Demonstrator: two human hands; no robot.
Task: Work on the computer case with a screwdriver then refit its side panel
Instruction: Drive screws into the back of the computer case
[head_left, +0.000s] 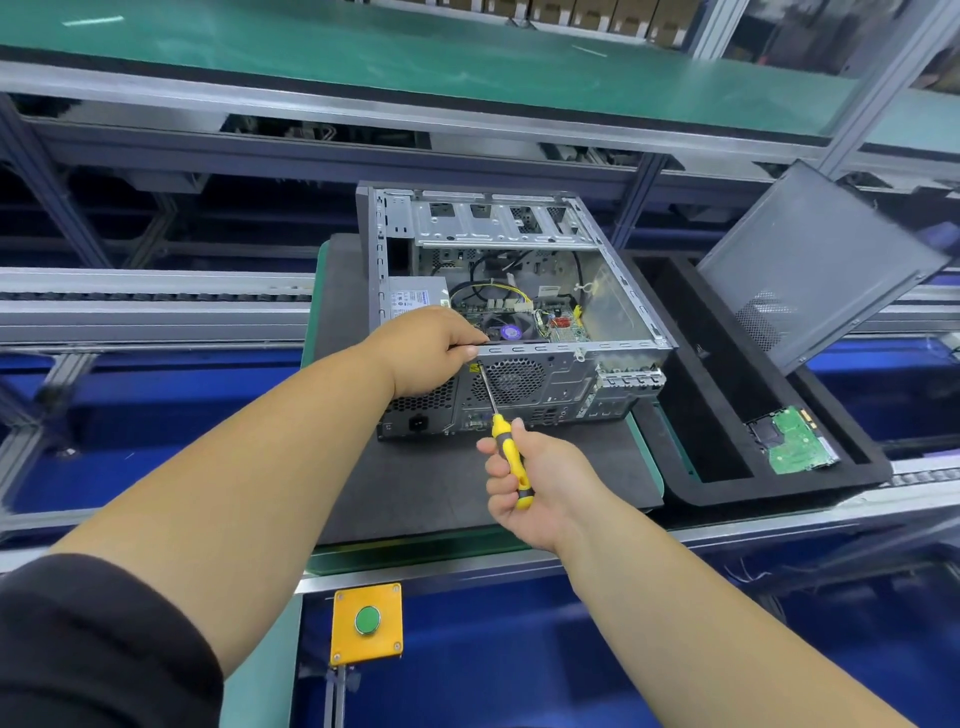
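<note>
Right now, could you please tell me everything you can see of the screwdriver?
The screwdriver has a yellow handle with black grip inlays and a thin bare metal shaft. The right hand grips the handle. The shaft slants up and left, its tip at the upper rear edge of the computer case, beside the fan grille, right by the left hand, which holds that edge.

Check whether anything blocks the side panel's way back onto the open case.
Yes. The left hand grips the near top edge of the computer case, and the right hand holds the screwdriver against its rear. The side panel leans apart to the right; between them lies only the black tray.
</note>
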